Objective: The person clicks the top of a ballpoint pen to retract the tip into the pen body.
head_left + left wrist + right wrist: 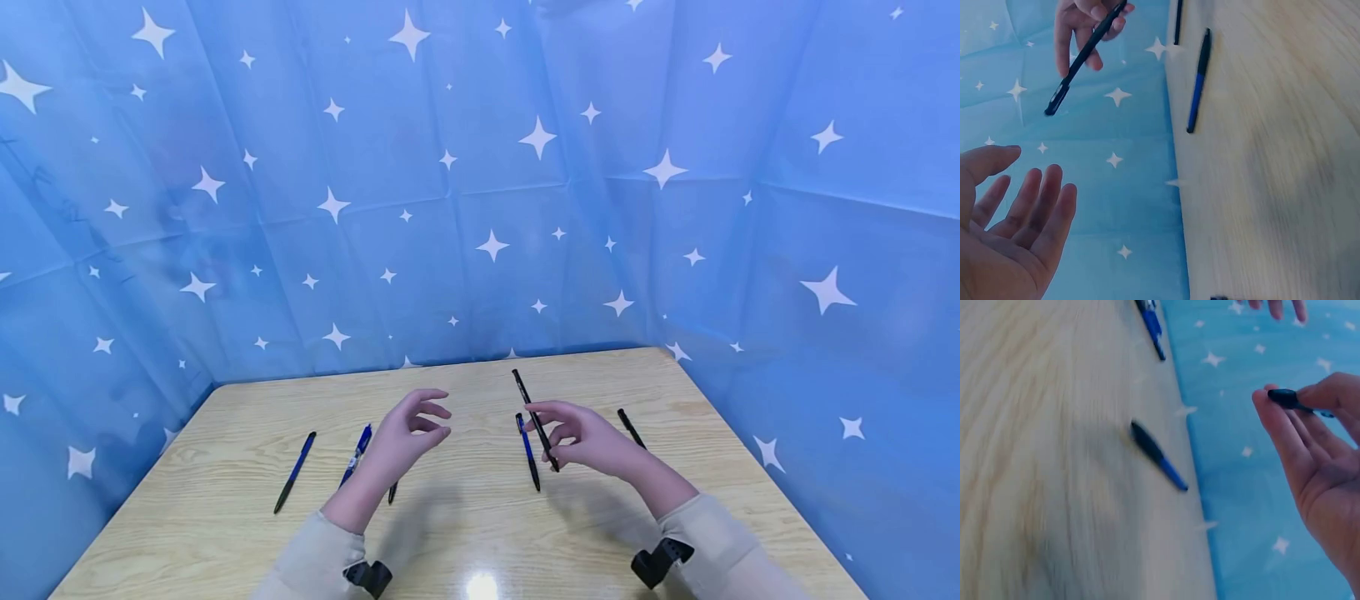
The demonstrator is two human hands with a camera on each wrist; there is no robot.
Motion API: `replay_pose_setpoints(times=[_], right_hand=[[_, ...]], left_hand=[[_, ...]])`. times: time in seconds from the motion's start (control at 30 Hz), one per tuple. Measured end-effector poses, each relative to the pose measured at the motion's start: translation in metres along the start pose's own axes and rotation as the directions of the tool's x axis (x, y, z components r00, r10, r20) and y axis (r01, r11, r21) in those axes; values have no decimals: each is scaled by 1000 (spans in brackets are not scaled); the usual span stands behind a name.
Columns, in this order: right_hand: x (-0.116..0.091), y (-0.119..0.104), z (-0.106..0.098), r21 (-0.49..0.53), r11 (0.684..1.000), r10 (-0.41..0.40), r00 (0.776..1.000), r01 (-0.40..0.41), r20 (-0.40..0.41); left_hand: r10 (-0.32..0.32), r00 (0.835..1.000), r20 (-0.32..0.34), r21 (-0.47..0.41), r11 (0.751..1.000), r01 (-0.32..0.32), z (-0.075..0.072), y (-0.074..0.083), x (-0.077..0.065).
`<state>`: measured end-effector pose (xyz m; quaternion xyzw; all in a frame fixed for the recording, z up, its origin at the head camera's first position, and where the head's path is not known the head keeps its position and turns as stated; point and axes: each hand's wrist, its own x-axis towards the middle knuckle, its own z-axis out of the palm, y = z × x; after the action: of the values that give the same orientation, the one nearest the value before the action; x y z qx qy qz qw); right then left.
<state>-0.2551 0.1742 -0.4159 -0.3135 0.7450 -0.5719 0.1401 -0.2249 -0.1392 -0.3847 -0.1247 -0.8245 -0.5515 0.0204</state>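
Between thumb and fingers, my right hand (pixel 588 437) pinches a black pen (pixel 536 421) above the table; the left wrist view shows the same black pen (pixel 1088 53) slanting across the fingers. My left hand (pixel 412 429) hovers to its left, fingers loosely bent and holding nothing. Below the held pen lies a blue pen with a black grip (pixel 528 452). A blue pen with white marks (pixel 356 454) and a dark pen (pixel 392 493), partly hidden by the left wrist, lie near my left arm. Behind the right wrist, another black pen (pixel 632 427) is partly covered.
A blue-and-black pen (pixel 295 472) lies farther left on the light wooden table (pixel 480 517). Blue cloth with white stars (pixel 450 208) hangs behind the table and along its sides. Each wrist carries a small black camera.
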Motion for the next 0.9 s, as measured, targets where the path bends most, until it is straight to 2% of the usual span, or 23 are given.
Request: replay_pose_setpoints(times=[0.2, 0.33, 0.5, 0.63, 0.77, 0.9], right_hand=[[-6, 18, -20, -16, 998, 55, 998, -55, -5], [-11, 26, -30, -37, 994, 104, 994, -105, -8], [-14, 36, -41, -77, 987, 139, 990, -139, 0], [-15, 45, -48, -116, 979, 169, 986, -168, -1], [-15, 52, -53, -179, 958, 221, 975, -223, -33], [-16, 57, -56, -268, 925, 260, 963, -269, -71]], left_hand=[[3, 999, 46, 109, 994, -8, -8, -12, -3], [14, 998, 62, 189, 982, -26, -13, -19, -7], [16, 996, 88, 234, 971, -36, -19, -25, -11], [-7, 990, 143, 255, 967, -30, -23, -29, -14], [-17, 982, 188, 277, 960, -36, -25, -34, -15], [-29, 980, 198, 283, 959, -28, -26, -37, -17]])
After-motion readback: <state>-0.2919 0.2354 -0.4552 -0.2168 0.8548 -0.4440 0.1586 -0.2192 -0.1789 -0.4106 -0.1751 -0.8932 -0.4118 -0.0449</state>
